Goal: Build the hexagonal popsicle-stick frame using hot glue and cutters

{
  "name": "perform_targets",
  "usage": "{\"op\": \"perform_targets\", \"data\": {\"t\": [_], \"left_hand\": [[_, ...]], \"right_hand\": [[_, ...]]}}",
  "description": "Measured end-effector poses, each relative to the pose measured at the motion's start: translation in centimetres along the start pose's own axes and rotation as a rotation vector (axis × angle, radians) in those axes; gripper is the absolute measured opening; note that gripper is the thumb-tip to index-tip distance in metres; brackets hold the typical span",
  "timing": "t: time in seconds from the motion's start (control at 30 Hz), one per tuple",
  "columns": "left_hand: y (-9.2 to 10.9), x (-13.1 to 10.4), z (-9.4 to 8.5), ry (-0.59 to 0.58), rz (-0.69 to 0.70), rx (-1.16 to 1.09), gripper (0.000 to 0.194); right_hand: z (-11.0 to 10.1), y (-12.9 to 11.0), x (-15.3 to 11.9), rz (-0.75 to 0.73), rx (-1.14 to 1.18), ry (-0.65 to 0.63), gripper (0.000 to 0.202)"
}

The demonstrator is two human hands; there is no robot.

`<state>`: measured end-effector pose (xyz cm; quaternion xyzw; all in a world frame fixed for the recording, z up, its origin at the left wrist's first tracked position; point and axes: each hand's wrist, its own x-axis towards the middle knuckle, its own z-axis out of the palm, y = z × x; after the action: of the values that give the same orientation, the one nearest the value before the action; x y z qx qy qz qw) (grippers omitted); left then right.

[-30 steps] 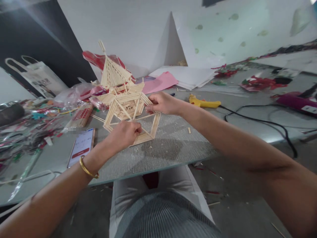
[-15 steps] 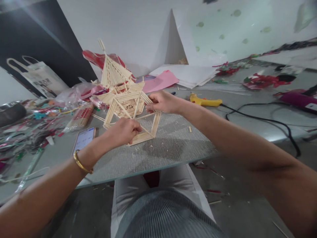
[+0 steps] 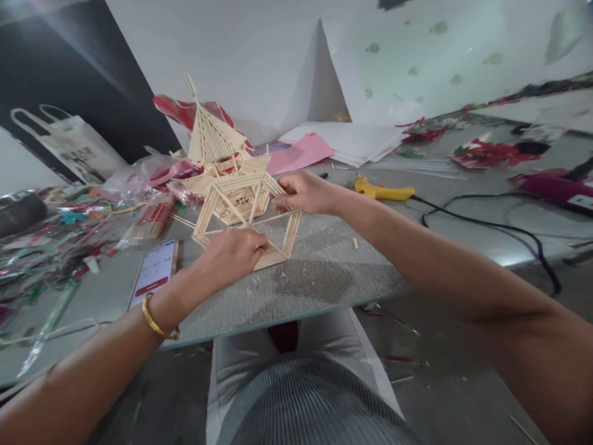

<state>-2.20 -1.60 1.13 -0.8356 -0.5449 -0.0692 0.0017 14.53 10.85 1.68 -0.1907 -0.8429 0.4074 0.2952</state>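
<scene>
A six-sided frame of pale wooden sticks (image 3: pixel 291 233), with thin sticks crossing its middle, is held near the table's front edge. My right hand (image 3: pixel 296 191) pinches the frame's upper right side between thumb and fingers. Over the lower part of the frame my left hand (image 3: pixel 238 250) is closed, its fingertips at a crossing stick near the bottom side; what exactly they grip is hidden. Just behind stands a stick-built tower (image 3: pixel 215 139) with a pointed roof.
A yellow glue gun (image 3: pixel 384 189) with a black cable lies right of my right hand. At the left are a phone (image 3: pixel 155 272), packed sticks (image 3: pixel 152 216) and plastic scraps. Pink paper (image 3: pixel 303 151) and white sheets lie behind; a purple tool (image 3: pixel 556 188) is far right.
My left hand has moved slightly right and down along the frame, and more of the phone shows. My right hand keeps its place on the frame.
</scene>
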Motion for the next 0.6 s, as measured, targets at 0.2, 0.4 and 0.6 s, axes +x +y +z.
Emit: {"op": "perform_targets", "data": {"t": [0.2, 0.4, 0.6], "left_hand": [[1.1, -2.9, -2.4, 0.457, -0.156, -0.114, 0.011], [-0.1, -4.0, -1.9, 0.683, -0.422, -0.635, 0.011], [0.8, -4.5, -2.2, 0.815, -0.462, -1.251, 0.016]], "right_hand": [[0.2, -1.1, -0.5, 0.182, 0.327, 0.029, 0.006], [1.0, -4.6, -2.5, 0.232, 0.267, 0.308, 0.004], [5.3, -8.7, -5.2, 0.06, -0.115, 0.286, 0.026]]}}
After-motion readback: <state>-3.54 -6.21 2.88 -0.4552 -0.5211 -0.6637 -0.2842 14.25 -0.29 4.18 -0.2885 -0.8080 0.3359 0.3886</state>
